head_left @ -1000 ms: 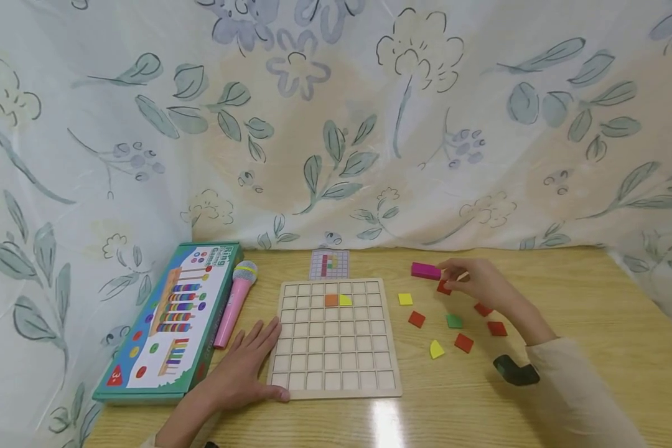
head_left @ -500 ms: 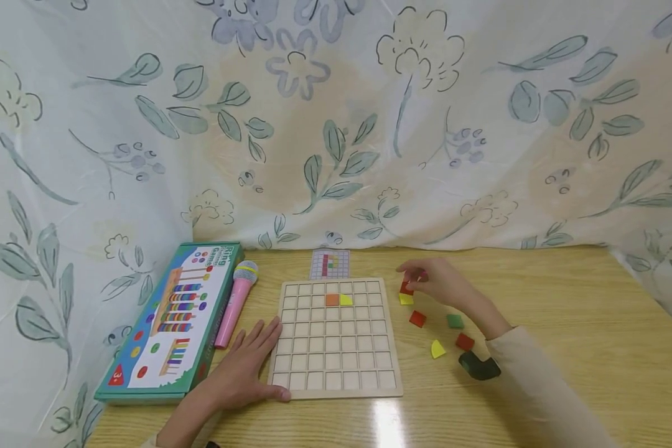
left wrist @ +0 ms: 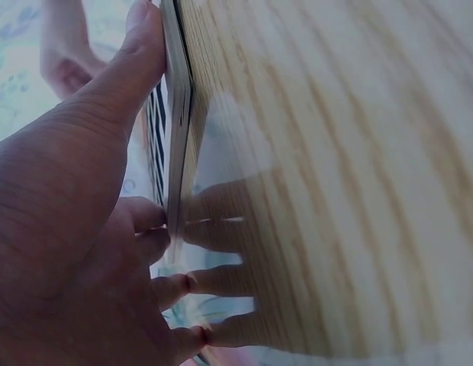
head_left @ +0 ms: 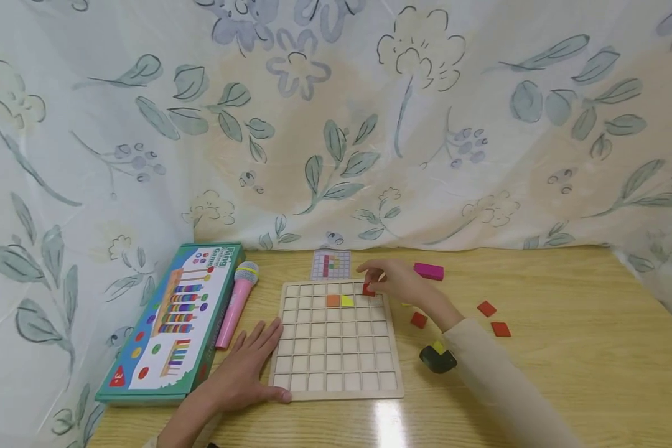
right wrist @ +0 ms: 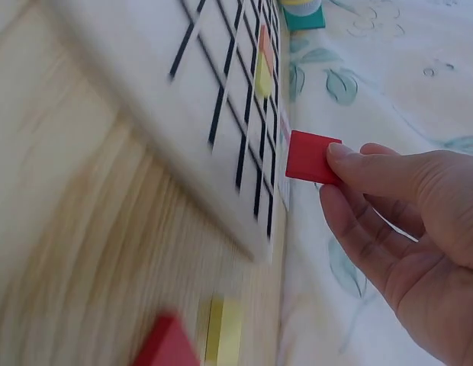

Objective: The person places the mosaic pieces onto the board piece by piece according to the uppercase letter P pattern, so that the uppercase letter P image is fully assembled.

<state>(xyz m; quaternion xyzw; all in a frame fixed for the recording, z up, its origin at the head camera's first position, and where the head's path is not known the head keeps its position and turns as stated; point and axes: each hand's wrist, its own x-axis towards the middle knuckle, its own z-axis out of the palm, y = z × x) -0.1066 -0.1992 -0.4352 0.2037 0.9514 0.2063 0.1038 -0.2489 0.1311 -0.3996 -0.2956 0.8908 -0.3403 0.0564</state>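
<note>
The left edge of the grid board point(head_left: 336, 345) is touched by the left hand point(head_left: 243, 371), fingers straight. An orange tile point(head_left: 333, 301) and a yellow tile point(head_left: 347, 302) are seated in it. A red tile point(head_left: 368, 290), pinched by the right hand point(head_left: 400, 283), has been brought leftward over its far right corner, seemingly not yet placed.

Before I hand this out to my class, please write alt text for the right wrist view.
A person's right hand pinches a red square tile near a pale gridded board. An orange piece and a yellow piece sit side by side in its cells; another red tile and a yellow tile lie on the wood-grain table.
</note>
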